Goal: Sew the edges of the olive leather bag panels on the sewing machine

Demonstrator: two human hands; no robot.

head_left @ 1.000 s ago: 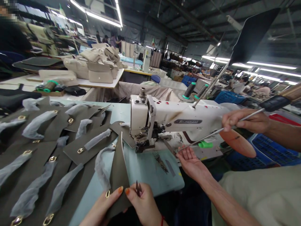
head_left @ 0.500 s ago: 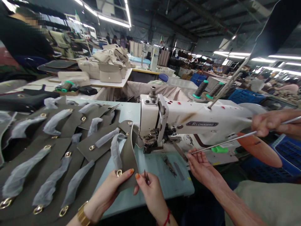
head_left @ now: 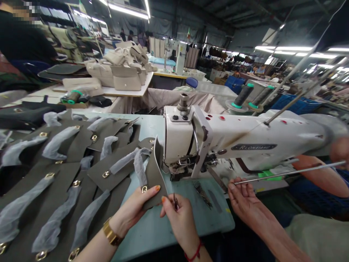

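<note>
Past sec, I'm bringing grey panel (head_left: 155, 182) fwd over table (head_left: 215, 220), closer to sewing machine (head_left: 229, 131); I'm reading it as mid-handling, not set down. L hand (head_left: 137, 203) pinching its near end, thumb on top. R hand (head_left: 182, 215) curling round snips (head_left: 175, 201), thumb at panel edge; can't tell if pinching it too. Long axis running away from me, far end pointing up, just L of machine.

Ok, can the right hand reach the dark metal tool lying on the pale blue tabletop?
Probably yes: nothing seems to stand between the right hand and the dark metal tool, though that hand grips small, dark pointed snips.
</note>
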